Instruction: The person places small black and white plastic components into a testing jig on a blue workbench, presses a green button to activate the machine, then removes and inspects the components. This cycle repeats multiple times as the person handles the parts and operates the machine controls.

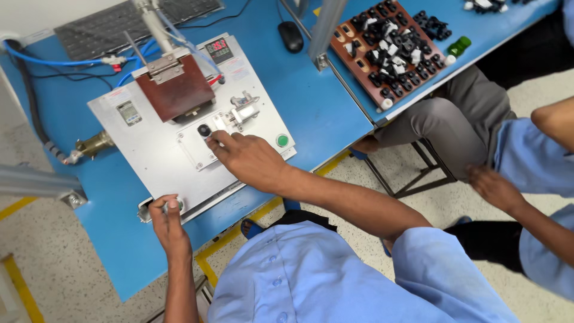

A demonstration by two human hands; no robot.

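A grey metal fixture plate [149,161] lies on the blue workbench [323,113]. My right hand [248,158] rests on the plate, its fingertips touching a small black round part [204,130] seated on a white mounting block. My left hand [168,224] reaches to the plate's near left corner, with the thumb pressed on a round button [173,204] there. A brown press block [175,90] with a metal clamp stands behind the black part. Beside my right hand sits a green button [282,140].
A brown tray [359,60] of several small black and white parts lies at the upper right. A seated co-worker in grey trousers [460,119] and a blue sleeve [526,155] is close on the right. Blue hoses [54,61], a keyboard [101,30] and a mouse [291,36] lie behind the fixture.
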